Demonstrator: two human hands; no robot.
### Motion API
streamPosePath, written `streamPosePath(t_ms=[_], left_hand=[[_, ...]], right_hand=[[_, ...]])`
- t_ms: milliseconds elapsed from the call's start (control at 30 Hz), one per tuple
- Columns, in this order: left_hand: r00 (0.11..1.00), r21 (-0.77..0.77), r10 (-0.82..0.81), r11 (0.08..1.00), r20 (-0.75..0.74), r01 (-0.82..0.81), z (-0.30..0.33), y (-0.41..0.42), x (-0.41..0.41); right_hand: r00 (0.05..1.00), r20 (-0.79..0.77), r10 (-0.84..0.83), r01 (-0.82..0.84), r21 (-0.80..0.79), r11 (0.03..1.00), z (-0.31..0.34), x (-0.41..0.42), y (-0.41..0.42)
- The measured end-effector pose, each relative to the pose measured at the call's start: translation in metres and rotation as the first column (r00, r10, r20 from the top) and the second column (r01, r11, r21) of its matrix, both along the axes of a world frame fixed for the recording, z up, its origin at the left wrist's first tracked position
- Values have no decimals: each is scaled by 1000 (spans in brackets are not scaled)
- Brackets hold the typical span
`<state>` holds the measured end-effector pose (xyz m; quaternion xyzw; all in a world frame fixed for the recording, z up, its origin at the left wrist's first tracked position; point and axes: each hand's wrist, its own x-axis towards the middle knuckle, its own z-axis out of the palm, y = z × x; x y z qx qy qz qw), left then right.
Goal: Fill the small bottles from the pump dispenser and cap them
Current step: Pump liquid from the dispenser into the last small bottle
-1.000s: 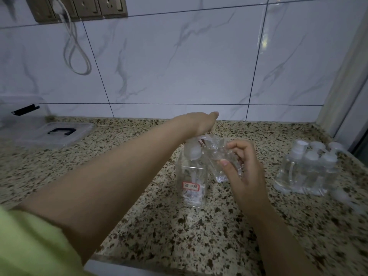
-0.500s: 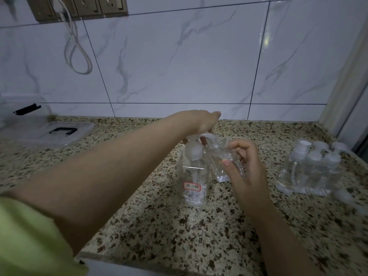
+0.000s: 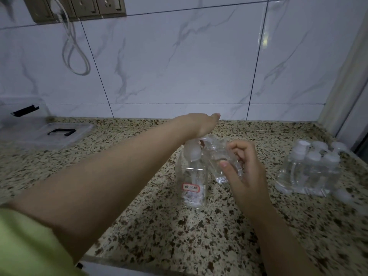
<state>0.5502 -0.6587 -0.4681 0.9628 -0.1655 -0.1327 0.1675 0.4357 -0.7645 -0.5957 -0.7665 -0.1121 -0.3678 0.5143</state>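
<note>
A clear pump dispenser (image 3: 192, 179) with a small red-edged label stands mid-counter. My left hand (image 3: 201, 124) lies flat on its pump head, fingers straight, pressing from above. Right beside the dispenser, my right hand (image 3: 246, 170) grips a small clear bottle (image 3: 221, 162), tilted with its mouth under the spout. A little liquid shows in the bottle's bottom. A cluster of small capped bottles (image 3: 310, 168) stands at the right.
The speckled granite counter (image 3: 179, 232) ends at a front edge near me. A clear plastic box lid (image 3: 49, 134) with a black handle lies at the back left. Loose white caps (image 3: 343, 198) lie by the cluster. A cable (image 3: 73, 46) hangs from wall sockets.
My left hand stays on the pump head and my right hand keeps the small bottle at the spout; both have barely shifted.
</note>
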Motion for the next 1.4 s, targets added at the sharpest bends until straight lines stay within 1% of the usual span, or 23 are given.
streamPosePath(t_ms=[133,267,400,600,733,867,967,1067,1167,1267,1333,1400], left_hand=[[1000,-7,-8,1000,17,8,0,-1,0],[1000,5,0,1000,-2,0,-1,-1,1],[1000,-30,-13,999,28,13,5,0,3],[1000,4,7,1000,5,-7,-1,-1,3],[1000,-59,3,998,-12,-4,-1,0,3],[1000,-25,8,1000,-26,-9,-3,-2,4],[1000,-89,8,996,-24,-10,0,-1,3],[999,-65,12,998,-52,-15,0,0,1],[999,-81,6,997,-34,-8,-1,1,2],[997,-58,16,998,-69,-20,-1,0,1],[999,-50,7,999,-43,-9,1,-2,1],[1000,-79,4,997,-18,-5,4,-2,2]], right_hand=[[1000,-1,8,-8,21,1000,0,0,-1],[1000,-4,-5,5,-10,1000,0,0,0],[1000,-9,7,-7,35,999,0,-1,0],[1000,-9,-22,22,-10,1000,0,-1,1],[1000,-22,-16,16,7,1000,0,-1,-1],[1000,-25,-10,10,-11,1000,0,-2,-1],[1000,-22,-3,4,14,1000,0,-3,-1],[999,-35,-8,8,0,1000,0,-2,0],[1000,-25,7,-7,13,1000,0,-3,0],[1000,-28,0,0,-1,1000,0,-3,0],[1000,-32,-1,2,18,1000,0,-3,-1],[999,-34,1,0,36,999,1,-3,-1]])
